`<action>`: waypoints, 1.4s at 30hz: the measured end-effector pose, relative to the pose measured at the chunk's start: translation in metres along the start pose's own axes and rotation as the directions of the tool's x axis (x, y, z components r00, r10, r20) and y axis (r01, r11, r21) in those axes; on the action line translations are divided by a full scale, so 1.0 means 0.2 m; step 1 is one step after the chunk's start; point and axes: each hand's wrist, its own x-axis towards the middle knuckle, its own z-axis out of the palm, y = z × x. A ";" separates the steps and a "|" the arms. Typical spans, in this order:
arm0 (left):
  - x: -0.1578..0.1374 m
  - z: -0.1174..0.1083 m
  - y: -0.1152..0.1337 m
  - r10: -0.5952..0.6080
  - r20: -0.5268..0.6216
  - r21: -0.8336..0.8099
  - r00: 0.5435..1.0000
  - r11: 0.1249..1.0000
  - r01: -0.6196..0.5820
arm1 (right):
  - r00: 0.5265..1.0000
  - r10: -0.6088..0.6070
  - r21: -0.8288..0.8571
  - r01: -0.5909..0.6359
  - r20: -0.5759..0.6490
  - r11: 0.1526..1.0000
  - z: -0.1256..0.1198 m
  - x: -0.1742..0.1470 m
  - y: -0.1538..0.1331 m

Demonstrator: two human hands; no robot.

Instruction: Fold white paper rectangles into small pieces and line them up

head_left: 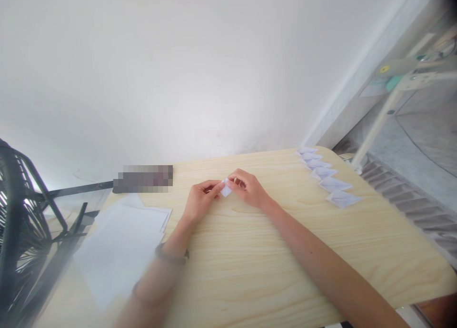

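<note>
A small piece of folded white paper [225,189] is held between my two hands over the middle of the wooden table. My left hand [203,198] pinches its left side between thumb and fingers. On the opposite side, my right hand [249,189] grips the upper right edge in the same way. The paper has a pointed lower end, and its upper parts are partly covered by my fingertips. Dark bands circle my left wrist and forearm.
Several folded white paper pieces [343,198] form a row along the table's right side. Loose white sheets [121,247] lie at the left. A blurred-out dark object [143,179] is at the back left edge. A black chair [14,223] stands left; a white metal frame [378,114] stands right.
</note>
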 end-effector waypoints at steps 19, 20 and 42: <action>-0.01 0.01 -0.03 0.064 0.069 -0.097 0.996 0.994 -0.057 | 0.983 0.175 0.117 -0.167 -0.061 0.979 0.01 0.00 0.04; -0.01 0.01 -0.03 0.059 0.068 -0.082 0.996 0.995 -0.053 | 0.980 0.190 0.152 -0.179 -0.061 0.972 0.01 0.00 0.05; 0.00 0.01 -0.02 0.037 0.021 -0.112 0.999 0.993 -0.034 | 0.990 0.137 0.104 -0.133 -0.033 0.986 0.01 0.00 0.03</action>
